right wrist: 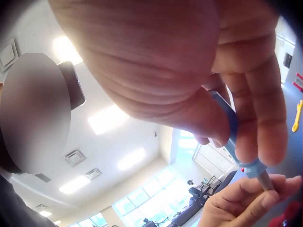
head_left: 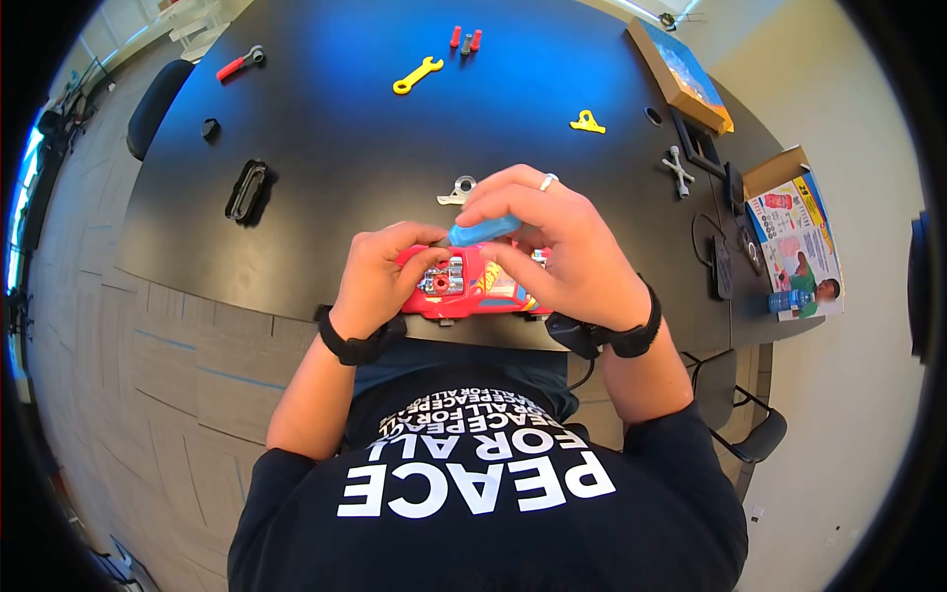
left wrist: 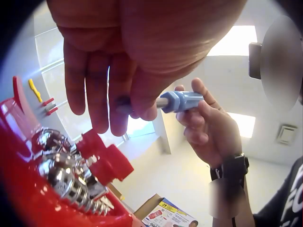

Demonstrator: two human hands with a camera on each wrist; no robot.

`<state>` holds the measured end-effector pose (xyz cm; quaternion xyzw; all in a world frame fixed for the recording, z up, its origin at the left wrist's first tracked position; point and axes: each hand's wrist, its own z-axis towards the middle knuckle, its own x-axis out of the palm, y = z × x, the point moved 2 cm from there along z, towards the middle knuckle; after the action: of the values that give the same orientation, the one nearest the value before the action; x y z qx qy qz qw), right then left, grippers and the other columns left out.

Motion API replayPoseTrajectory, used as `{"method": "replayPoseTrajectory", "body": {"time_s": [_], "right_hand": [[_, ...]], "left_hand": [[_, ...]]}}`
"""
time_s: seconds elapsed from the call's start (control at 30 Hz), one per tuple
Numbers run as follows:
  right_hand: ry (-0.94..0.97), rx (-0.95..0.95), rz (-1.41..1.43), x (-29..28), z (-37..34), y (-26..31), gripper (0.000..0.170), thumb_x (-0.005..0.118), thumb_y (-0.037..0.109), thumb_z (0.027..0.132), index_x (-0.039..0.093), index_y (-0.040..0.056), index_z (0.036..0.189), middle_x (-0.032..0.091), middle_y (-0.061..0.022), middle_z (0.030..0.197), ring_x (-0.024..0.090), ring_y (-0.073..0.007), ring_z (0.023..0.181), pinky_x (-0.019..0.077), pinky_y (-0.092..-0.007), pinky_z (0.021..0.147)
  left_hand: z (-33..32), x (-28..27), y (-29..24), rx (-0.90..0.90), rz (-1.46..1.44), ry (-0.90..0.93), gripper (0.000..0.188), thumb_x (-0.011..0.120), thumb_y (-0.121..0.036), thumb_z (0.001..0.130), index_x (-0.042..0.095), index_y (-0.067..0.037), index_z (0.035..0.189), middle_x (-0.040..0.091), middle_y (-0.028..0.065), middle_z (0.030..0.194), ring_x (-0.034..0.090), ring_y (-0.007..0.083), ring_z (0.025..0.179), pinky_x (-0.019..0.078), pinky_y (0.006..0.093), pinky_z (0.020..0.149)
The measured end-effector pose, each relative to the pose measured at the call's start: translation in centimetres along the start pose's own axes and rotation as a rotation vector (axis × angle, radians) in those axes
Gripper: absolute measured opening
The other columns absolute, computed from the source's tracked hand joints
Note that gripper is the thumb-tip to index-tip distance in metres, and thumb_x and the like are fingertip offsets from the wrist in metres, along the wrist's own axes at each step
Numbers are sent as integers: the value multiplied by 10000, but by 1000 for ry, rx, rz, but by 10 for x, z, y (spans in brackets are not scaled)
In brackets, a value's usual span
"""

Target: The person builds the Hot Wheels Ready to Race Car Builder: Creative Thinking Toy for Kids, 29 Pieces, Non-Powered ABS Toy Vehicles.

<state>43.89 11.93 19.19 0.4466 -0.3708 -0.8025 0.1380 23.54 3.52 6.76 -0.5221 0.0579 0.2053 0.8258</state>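
Note:
My right hand (head_left: 567, 242) grips the blue handle of a screwdriver (head_left: 483, 232), which lies nearly level above a red toy car (head_left: 473, 286). My left hand (head_left: 380, 271) pinches a small dark piece at the tip of the metal shaft, between thumb and forefinger; the piece is mostly hidden by the fingers. In the left wrist view the shaft runs from the blue handle (left wrist: 182, 101) into the left fingertips (left wrist: 137, 111). Below them are the car's chrome engine parts (left wrist: 64, 175) and a red part (left wrist: 106, 158).
Beyond the car lie a grey tool piece (head_left: 458, 191), a yellow wrench (head_left: 418, 75), red and grey pegs (head_left: 467, 43), a yellow piece (head_left: 588, 122), a black tray (head_left: 247, 190) and a red-handled ratchet (head_left: 241, 63). Boxes (head_left: 801, 232) and a cross wrench (head_left: 678, 173) are at the right.

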Motion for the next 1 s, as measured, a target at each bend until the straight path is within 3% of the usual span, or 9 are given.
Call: {"method": "replayPoseTrajectory", "body": {"time_s": [0.23,0.33,0.4,0.5,0.53,0.63,0.83,0.93,1.0], "right_hand": [[22,-103,-61,14,7,-9,413,687,-119,905,712,30,1290,734,-167,1139,706,-359,967,584,-428,849],[6,-121,-168,17,15,-3,278,773,48,944,710,7,1212,739,-170,1112,715,-364,946,584,-437,807],[214,305,-559,17,22,6,381,843,293,944,690,-4,1125,741,-174,1088,725,-373,952,579,-440,766],[152,229,-676,20,26,-1,527,864,464,906,668,0,1064,729,-177,1074,725,-376,948,574,-446,735],[-14,-47,-550,20,21,-5,514,819,467,944,628,-5,1014,704,-229,1049,746,-392,922,604,-478,729],[19,-279,-205,25,25,-14,444,831,388,942,621,2,1005,695,-215,1047,741,-401,916,605,-481,749],[130,189,-592,26,27,-5,243,826,142,924,678,37,1085,696,-122,1042,666,-372,942,565,-459,763],[-8,-213,-133,26,24,-13,263,844,186,927,673,36,1059,693,-139,1038,667,-381,855,563,-470,746],[25,-203,-226,27,23,-17,274,846,172,924,680,29,1087,694,-141,1046,675,-380,855,568,-467,750]], "left_hand": [[-6,7,22,-135,-57,126,161,826,-31,941,785,7,1093,794,164,952,767,255,831,582,337,781],[-4,4,9,-119,-42,104,159,829,-28,937,784,12,1084,803,142,954,761,223,813,584,327,791],[-4,5,12,-89,-94,59,158,821,-22,943,783,17,1092,808,120,950,760,197,824,586,321,799],[-5,4,13,-99,-163,40,180,801,-4,956,772,27,1131,813,93,968,756,150,873,589,308,817],[-4,3,14,-136,-177,63,203,790,8,964,762,33,1164,814,88,990,752,128,909,591,302,827],[-4,1,21,-153,-291,141,237,761,25,991,730,51,1225,807,111,1083,746,122,1008,597,300,896],[-1,5,3,-91,-269,66,340,698,71,1020,653,53,1357,768,62,1131,717,110,1088,581,285,950],[-3,4,17,-202,-420,196,409,705,94,1002,631,62,1403,771,79,1183,722,118,1089,590,296,978],[-5,3,20,-176,-430,193,399,695,98,1012,643,67,1406,780,99,1204,733,133,1106,593,308,990]]}}
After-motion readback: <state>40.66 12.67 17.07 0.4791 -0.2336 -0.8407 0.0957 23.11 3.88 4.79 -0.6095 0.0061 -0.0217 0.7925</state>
